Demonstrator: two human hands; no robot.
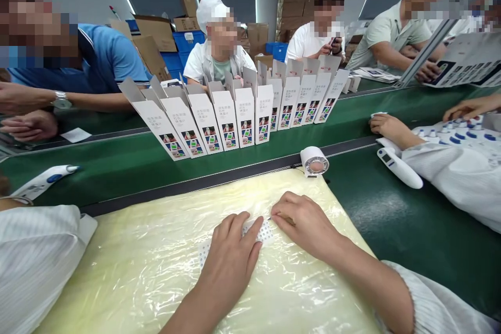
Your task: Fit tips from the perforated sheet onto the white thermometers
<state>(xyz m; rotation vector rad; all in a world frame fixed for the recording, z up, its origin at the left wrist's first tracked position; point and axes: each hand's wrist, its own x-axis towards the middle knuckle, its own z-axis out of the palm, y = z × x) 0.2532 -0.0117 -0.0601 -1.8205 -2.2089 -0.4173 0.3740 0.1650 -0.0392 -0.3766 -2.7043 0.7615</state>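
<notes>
My left hand (230, 250) lies on a white sheet dotted with small holes (263, 231), its fingers curled over the sheet's near part. My right hand (301, 224) is just to the right, its fingertips pinching a small thin item (270, 218) at the sheet's edge. The item is too small to identify. The sheet rests on a pale yellow pad wrapped in clear plastic (129, 282), and both my forearms lie across that pad.
A row of open white cartons (227, 120) stands on the green conveyor belt (94, 177) beyond the pad. A white tape roll (314, 160) sits at the pad's far edge. Co-workers line the belt, and one hand holds a white handheld device (399, 167) at right.
</notes>
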